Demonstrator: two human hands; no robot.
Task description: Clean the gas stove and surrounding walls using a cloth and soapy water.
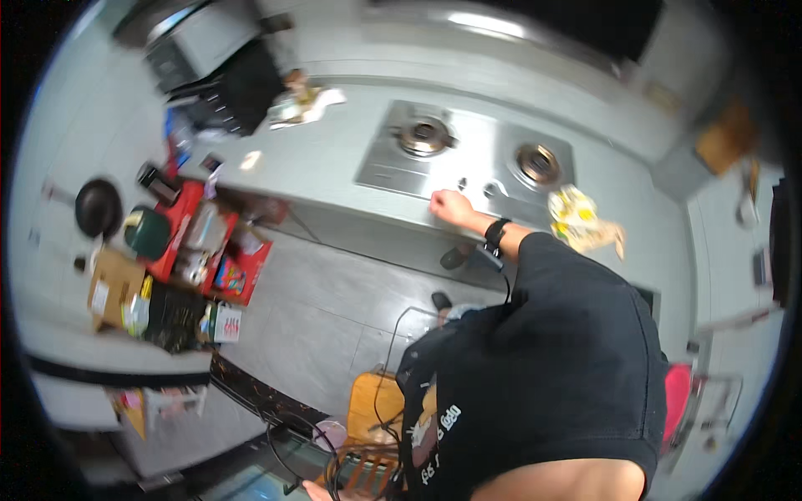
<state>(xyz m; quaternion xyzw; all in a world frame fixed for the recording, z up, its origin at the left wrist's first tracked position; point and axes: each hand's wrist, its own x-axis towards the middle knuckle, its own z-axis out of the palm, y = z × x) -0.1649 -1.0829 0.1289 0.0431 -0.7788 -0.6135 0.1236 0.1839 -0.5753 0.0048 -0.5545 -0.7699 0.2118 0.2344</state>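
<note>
My right hand (pixel 452 208), with a black wristband, is at the front edge of a steel two-burner gas cooktop (pixel 463 156). Its fingers are curled in and nothing shows in them. A control knob (pixel 462 183) is just beyond the hand; contact is not clear. A short black cable hangs from the wristband. My left hand (pixel 319 493) is partly cut off at the bottom edge. Loops of black cable (pixel 270 432) cross it; whether the fingers grip them cannot be told.
Right of the cooktop lies a yellow-and-white plastic package (pixel 573 210). Left are a red shelf unit (pixel 182 232), a wall-hung frying pan (pixel 98 208) and a cardboard box (pixel 119 282). A wooden chair (pixel 374 401) and a pink bucket (pixel 330 434) stand near the cables.
</note>
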